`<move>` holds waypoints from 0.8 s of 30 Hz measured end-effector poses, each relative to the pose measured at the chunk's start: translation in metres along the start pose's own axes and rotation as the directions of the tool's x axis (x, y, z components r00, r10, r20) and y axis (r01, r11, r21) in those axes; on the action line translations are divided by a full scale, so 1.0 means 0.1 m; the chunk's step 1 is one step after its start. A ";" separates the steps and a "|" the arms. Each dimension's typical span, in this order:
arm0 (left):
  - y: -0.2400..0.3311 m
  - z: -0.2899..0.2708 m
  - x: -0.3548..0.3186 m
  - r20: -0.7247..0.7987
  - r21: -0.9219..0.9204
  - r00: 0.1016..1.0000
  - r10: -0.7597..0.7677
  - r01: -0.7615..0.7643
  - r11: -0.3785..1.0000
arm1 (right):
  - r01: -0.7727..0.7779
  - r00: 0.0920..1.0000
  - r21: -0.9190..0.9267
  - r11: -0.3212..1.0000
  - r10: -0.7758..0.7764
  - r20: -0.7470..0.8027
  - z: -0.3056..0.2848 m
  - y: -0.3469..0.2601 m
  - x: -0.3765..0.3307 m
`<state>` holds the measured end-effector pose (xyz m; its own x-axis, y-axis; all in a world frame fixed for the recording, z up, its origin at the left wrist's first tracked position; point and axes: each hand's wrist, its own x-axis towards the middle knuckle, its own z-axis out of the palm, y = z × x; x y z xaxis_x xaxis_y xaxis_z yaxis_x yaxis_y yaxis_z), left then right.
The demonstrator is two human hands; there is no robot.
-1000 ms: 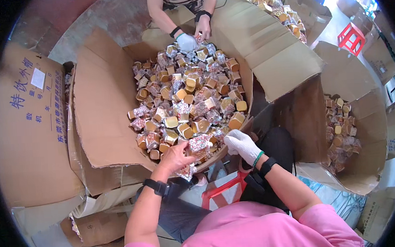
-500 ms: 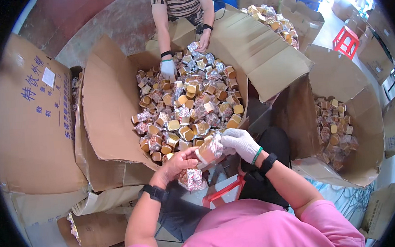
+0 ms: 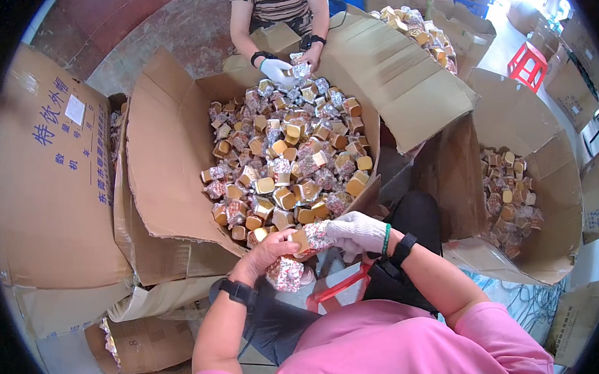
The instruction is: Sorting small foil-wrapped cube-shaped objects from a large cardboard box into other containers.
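My bare left hand (image 3: 266,252) and my white-gloved right hand (image 3: 357,231) meet at the near rim of a big open cardboard box (image 3: 174,160). Between them they grip one small golden cup pack with a patterned foil lid (image 3: 311,238). A crumpled piece of patterned foil (image 3: 285,274) hangs just under my left hand. The box is heaped with several golden cups and foil-wrapped packs (image 3: 287,153). Across the box another person's gloved hand (image 3: 277,70) and bare hand (image 3: 311,56) hold a foil pack (image 3: 299,69).
A second open box (image 3: 553,192) at the right holds more of the same packs (image 3: 509,195). A third box of packs (image 3: 413,29) stands at the back. A large printed carton (image 3: 52,175) fills the left. A red stool (image 3: 526,65) stands far right. Red-handled scissors (image 3: 336,289) lie on my lap.
My hands have stayed at the box's near rim, working on one pack. The other person's hands moved from separate spots to meet at the far rim on a foil pack.
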<state>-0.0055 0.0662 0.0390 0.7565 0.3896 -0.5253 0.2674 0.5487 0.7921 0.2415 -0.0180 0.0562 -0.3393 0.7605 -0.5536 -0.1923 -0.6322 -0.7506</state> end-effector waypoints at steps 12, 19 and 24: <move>-0.28 0.21 -0.03 -0.049 -0.502 0.998 -0.050 0.018 0.865 | 0.092 0.987 0.663 0.743 -0.154 0.035 -0.05 0.45 0.27; -0.77 -0.01 0.31 -0.142 -0.668 0.983 -0.118 -0.007 0.744 | 0.185 0.983 0.759 0.624 -0.111 -0.148 -0.29 0.58 0.40; -0.18 0.00 0.54 -0.422 -0.558 0.905 -0.060 -0.207 0.804 | 0.221 0.957 0.662 0.716 -0.027 -0.290 -0.57 1.21 0.42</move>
<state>0.0306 0.0768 -0.0038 0.4162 0.6315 -0.6542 -0.2744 0.7731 0.5718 0.2562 -0.0544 -0.0788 -0.0524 0.7875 -0.6141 -0.8222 -0.3830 -0.4210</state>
